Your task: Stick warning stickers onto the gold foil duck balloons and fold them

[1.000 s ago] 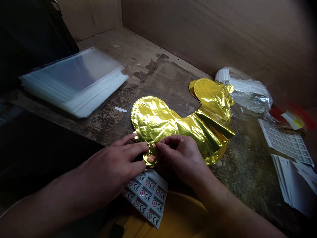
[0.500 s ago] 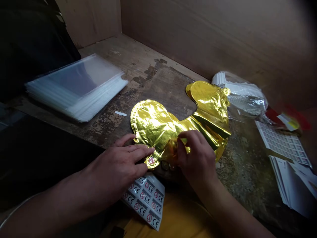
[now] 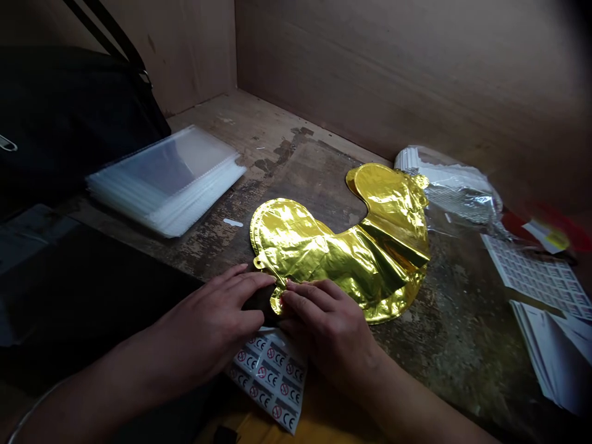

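Observation:
A shiny gold foil balloon [image 3: 319,246], flat and creased, lies on the worn tabletop with a curved outline. My left hand [image 3: 217,314] rests at its near left corner, fingers stretched and fingertips close to the small foil tab. Across from it, my right hand [image 3: 330,320] lays its extended fingers on the balloon's near edge and tab; its thumb is mostly hidden. Below both hands a sticker sheet [image 3: 272,376] printed with CE marks and red crossed circles hangs over the table edge, its top partly covered by the hands.
A stack of clear plastic sleeves [image 3: 166,185] lies at the left, before a black bag [image 3: 78,117]. At the right are a clear packet of white items [image 3: 448,182], another sticker sheet [image 3: 536,274] and folded white papers [image 3: 550,357]. Wooden walls [image 3: 393,74] close off the back.
My right hand has moved left from the pinched foil fold to the tab, its fingers now laid out. My left hand has drawn slightly back left. The view has tilted a little.

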Action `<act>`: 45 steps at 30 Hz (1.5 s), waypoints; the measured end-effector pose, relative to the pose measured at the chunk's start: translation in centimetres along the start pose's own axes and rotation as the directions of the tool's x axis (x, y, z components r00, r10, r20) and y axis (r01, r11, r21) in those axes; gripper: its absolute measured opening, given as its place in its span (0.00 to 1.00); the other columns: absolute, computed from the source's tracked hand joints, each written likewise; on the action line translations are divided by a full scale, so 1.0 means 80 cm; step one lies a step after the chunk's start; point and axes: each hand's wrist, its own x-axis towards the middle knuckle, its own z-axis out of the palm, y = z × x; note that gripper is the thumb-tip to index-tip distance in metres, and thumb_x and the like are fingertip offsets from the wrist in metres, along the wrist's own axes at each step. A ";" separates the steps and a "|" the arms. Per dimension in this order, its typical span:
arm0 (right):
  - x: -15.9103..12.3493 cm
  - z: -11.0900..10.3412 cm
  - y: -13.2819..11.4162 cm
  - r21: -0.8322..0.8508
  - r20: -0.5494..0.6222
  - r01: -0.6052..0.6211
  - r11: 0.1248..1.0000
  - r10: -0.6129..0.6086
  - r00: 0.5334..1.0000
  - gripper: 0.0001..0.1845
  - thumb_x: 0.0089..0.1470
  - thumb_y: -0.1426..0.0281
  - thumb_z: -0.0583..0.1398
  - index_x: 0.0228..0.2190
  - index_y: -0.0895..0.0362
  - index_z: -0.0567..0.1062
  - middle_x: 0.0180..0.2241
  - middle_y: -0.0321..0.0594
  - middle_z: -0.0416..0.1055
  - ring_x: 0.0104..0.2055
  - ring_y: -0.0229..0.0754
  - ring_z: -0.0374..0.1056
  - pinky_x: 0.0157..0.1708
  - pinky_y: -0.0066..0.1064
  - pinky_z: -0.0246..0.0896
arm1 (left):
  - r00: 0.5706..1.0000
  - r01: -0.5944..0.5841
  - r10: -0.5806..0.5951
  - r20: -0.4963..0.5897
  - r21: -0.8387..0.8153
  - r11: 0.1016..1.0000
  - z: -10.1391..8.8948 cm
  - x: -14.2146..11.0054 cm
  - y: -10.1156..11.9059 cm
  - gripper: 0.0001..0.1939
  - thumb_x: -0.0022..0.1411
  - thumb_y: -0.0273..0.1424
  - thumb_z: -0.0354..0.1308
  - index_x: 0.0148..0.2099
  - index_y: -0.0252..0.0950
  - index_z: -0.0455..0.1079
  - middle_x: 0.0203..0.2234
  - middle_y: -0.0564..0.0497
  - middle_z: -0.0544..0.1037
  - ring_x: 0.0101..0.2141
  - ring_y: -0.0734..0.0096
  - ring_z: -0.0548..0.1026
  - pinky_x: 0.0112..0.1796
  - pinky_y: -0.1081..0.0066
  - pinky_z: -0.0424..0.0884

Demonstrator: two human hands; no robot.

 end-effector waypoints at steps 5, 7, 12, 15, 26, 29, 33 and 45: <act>0.001 -0.002 0.001 0.000 -0.012 -0.014 1.000 0.014 1.000 0.12 0.62 0.76 0.55 0.44 0.61 0.77 0.46 0.48 0.78 0.43 0.46 0.74 0.44 0.36 0.70 | 1.000 0.005 -0.005 0.012 -0.029 1.000 -0.001 -0.001 0.002 0.06 0.63 0.25 0.56 0.37 0.39 0.73 0.58 0.44 0.68 0.58 0.60 0.67 0.64 0.53 0.54; 0.005 -0.006 0.005 0.106 0.012 -0.105 0.989 0.104 0.995 0.10 0.62 0.75 0.57 0.40 0.58 0.78 0.41 0.45 0.79 0.38 0.43 0.74 0.39 0.32 0.69 | 1.000 0.023 -0.023 -0.001 -0.054 0.998 0.000 -0.002 0.003 0.07 0.64 0.25 0.54 0.37 0.39 0.73 0.58 0.45 0.68 0.58 0.60 0.66 0.63 0.54 0.56; 0.016 -0.015 0.019 0.308 0.096 -0.438 0.845 0.430 0.898 0.13 0.51 0.69 0.67 0.21 0.57 0.71 0.22 0.32 0.67 0.25 0.35 0.63 0.25 0.26 0.56 | 0.997 0.015 -0.018 -0.075 -0.046 0.999 -0.005 0.004 0.005 0.07 0.63 0.25 0.55 0.36 0.39 0.73 0.59 0.47 0.65 0.60 0.57 0.61 0.60 0.55 0.60; 0.023 -0.016 0.029 0.449 0.210 -0.568 0.689 0.537 0.817 0.23 0.48 0.61 0.68 0.16 0.56 0.62 0.17 0.27 0.55 0.20 0.31 0.53 0.20 0.25 0.47 | 0.995 -0.010 0.009 -0.102 -0.008 1.000 -0.011 0.010 0.007 0.06 0.63 0.25 0.55 0.35 0.39 0.73 0.58 0.48 0.67 0.59 0.56 0.63 0.59 0.54 0.61; 0.047 -0.031 0.053 0.666 0.524 -0.693 0.276 0.489 0.698 0.23 0.49 0.51 0.64 0.21 0.56 0.66 0.16 0.25 0.56 0.17 0.30 0.48 0.18 0.24 0.45 | 0.967 -0.254 0.255 0.015 -0.024 0.967 -0.003 0.042 0.004 0.03 0.62 0.28 0.57 0.36 0.38 0.72 0.54 0.48 0.73 0.57 0.59 0.67 0.60 0.59 0.60; 0.037 -0.029 0.043 0.664 0.266 -0.609 0.434 0.624 0.735 0.21 0.51 0.53 0.62 0.23 0.56 0.66 0.19 0.29 0.61 0.20 0.33 0.56 0.21 0.26 0.54 | 0.972 -0.232 0.234 0.013 -0.087 0.969 0.002 0.047 0.000 0.03 0.62 0.28 0.57 0.35 0.39 0.72 0.50 0.50 0.75 0.52 0.60 0.71 0.58 0.57 0.61; 0.016 -0.026 0.027 0.276 -0.057 -0.338 0.900 0.366 0.929 0.23 0.46 0.67 0.67 0.45 0.58 0.72 0.48 0.49 0.72 0.50 0.51 0.66 0.49 0.42 0.65 | 0.981 -0.184 0.191 0.040 -0.124 0.975 0.004 0.047 -0.001 0.02 0.59 0.28 0.59 0.33 0.40 0.70 0.39 0.51 0.75 0.44 0.61 0.71 0.49 0.58 0.63; 0.026 -0.065 0.059 0.384 0.093 -0.501 0.776 0.507 0.857 0.07 0.56 0.75 0.58 0.33 0.56 0.78 0.32 0.38 0.77 0.34 0.41 0.72 0.36 0.32 0.70 | 0.982 -0.186 0.183 -0.056 -0.070 0.980 0.007 0.040 0.000 0.09 0.59 0.24 0.54 0.37 0.44 0.71 0.53 0.54 0.75 0.56 0.63 0.68 0.59 0.62 0.56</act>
